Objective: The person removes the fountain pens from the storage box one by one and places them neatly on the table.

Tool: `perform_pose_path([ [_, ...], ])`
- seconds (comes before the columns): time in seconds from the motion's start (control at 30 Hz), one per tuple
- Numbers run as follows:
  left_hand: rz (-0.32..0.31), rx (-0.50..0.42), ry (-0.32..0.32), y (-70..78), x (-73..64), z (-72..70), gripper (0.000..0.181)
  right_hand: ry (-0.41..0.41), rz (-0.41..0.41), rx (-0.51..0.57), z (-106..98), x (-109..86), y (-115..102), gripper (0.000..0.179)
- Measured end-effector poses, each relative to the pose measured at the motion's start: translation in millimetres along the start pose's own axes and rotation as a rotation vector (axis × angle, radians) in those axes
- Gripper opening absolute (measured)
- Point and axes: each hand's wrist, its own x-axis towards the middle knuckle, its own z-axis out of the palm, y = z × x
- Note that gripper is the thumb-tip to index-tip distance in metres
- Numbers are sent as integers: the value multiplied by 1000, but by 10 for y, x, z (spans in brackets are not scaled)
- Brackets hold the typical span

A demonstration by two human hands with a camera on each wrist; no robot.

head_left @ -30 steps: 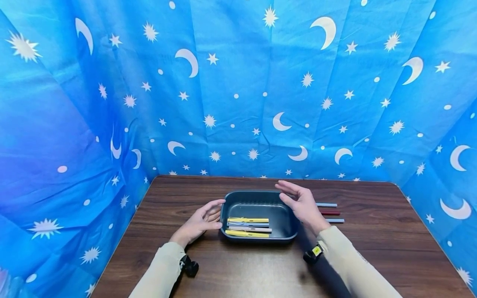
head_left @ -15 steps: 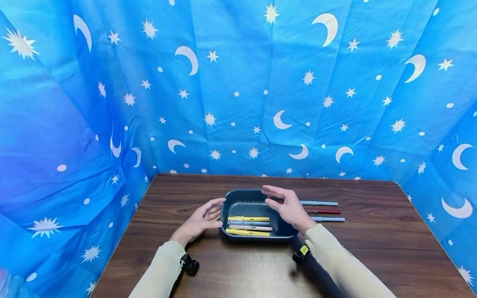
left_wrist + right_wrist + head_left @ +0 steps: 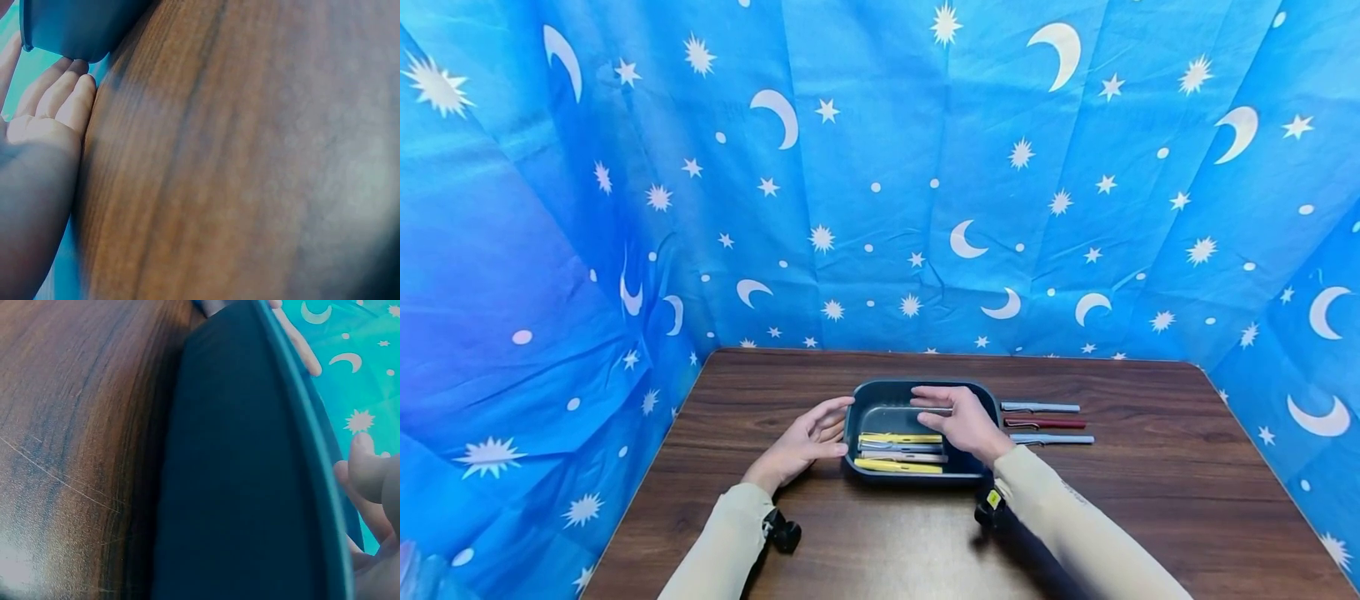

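A dark tray (image 3: 883,417) with rounded corners stands on the table. Inside it several pens lie side by side: a yellow pen (image 3: 898,467) nearest me, a pale one, a blue one and another yellow pen. My left hand (image 3: 799,443) is at the tray's left end, fingers and thumb spread along it; the left wrist view shows the fingertips by the tray wall (image 3: 81,28). Over the tray's right half is my right hand (image 3: 964,422), thumb and fingers apart, with nothing visible in its grasp. The tray's side (image 3: 231,462) fills much of the right wrist view.
Right of the tray, a light blue pen (image 3: 1045,407), a dark red pen (image 3: 1052,424) and another light blue pen (image 3: 1056,439) lie on the brown wooden table (image 3: 1150,500). A blue cloth (image 3: 880,208) with moons and stars hangs behind and at both sides.
My right hand has moved left from the tray's right edge to above its inside, uncovering more of the pens on the table. My left hand stays in place.
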Motion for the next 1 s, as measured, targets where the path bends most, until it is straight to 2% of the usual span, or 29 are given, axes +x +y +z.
perform_pose_path([
  [0.2,-1,-2,-2,14,-1,-1,73,-23,42,-52,45,45,17,46],
  [0.4,-4,-1,-5,10,-7,-14,74,-5,39,-109,91,60,51,43],
  [0.67,2,2,-12,3,-6,-3,74,-3,68,-127,123,54,97,55],
  [1.0,3,8,-11,0,-7,-13,74,43,92,-197,130,69,118,43],
])
